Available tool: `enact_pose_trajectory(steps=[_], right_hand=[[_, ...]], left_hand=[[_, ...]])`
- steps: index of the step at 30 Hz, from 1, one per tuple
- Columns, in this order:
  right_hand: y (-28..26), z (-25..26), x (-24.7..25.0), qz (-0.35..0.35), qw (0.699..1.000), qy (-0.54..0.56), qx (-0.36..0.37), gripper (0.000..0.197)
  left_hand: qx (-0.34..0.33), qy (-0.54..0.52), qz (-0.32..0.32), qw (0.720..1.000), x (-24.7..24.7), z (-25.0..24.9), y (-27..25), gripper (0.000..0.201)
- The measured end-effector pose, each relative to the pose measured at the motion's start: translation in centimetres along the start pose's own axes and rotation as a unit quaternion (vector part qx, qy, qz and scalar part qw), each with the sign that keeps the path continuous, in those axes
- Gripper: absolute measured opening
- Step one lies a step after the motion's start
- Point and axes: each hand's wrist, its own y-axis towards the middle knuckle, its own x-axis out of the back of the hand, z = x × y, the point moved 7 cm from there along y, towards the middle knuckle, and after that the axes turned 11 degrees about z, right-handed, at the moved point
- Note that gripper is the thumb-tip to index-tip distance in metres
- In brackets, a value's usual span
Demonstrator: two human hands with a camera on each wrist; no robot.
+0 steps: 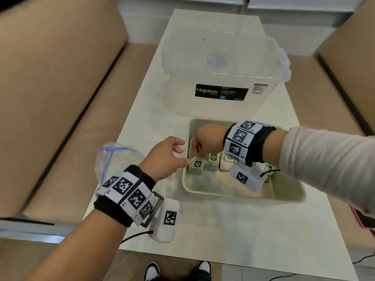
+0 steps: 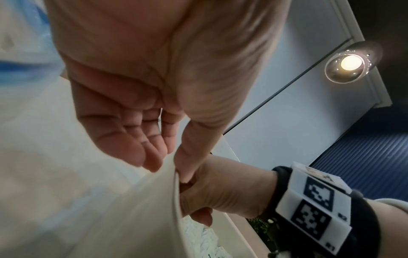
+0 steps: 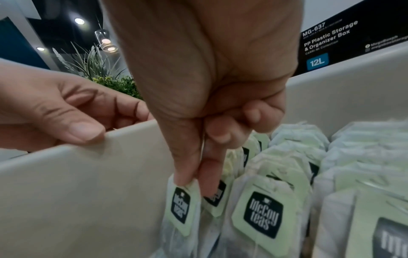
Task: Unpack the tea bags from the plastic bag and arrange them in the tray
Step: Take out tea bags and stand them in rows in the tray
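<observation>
A beige tray (image 1: 243, 196) sits on the white table and holds several rows of white tea bags (image 1: 213, 159) with pale green "McCoy teas" tags. My right hand (image 1: 195, 154) reaches into the tray's left end. In the right wrist view its thumb and forefinger (image 3: 194, 181) pinch the top of the tag of the tea bag (image 3: 181, 204) nearest the left wall. My left hand (image 1: 182, 154) is just outside that wall, thumb resting on the rim (image 3: 88, 157), fingers loosely curled. The clear plastic bag (image 1: 115, 157) lies crumpled left of the tray.
A clear lidded Megabox storage box (image 1: 223, 78) stands right behind the tray. Tan cushioned seats (image 1: 60, 98) flank the table on both sides. Bare tabletop (image 1: 233, 230) lies in front of the tray. A pink object (image 1: 363, 218) shows at the right edge.
</observation>
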Motion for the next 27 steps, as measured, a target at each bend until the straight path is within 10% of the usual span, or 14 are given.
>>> enact_pose_trajectory(steps=[7, 17, 27], right_hand=[[-0.5, -0.9, 0.8, -0.041, 0.999, 0.029, 0.015, 0.01], [0.9, 0.7, -5.7, 0.234, 0.97, -0.004, 0.068, 0.042], [1.2, 0.6, -4.2, 0.206, 0.974, 0.084, 0.034, 0.049]], left_hand=[[0.007, -0.015, 0.029, 0.999, -0.2, 0.3, 0.1, 0.042], [0.006, 0.008, 0.052, 0.999, -0.4, -0.1, 0.2, 0.043], [-0.012, 0.023, 0.052, 0.998, 0.2, -0.3, 0.0, 0.042]])
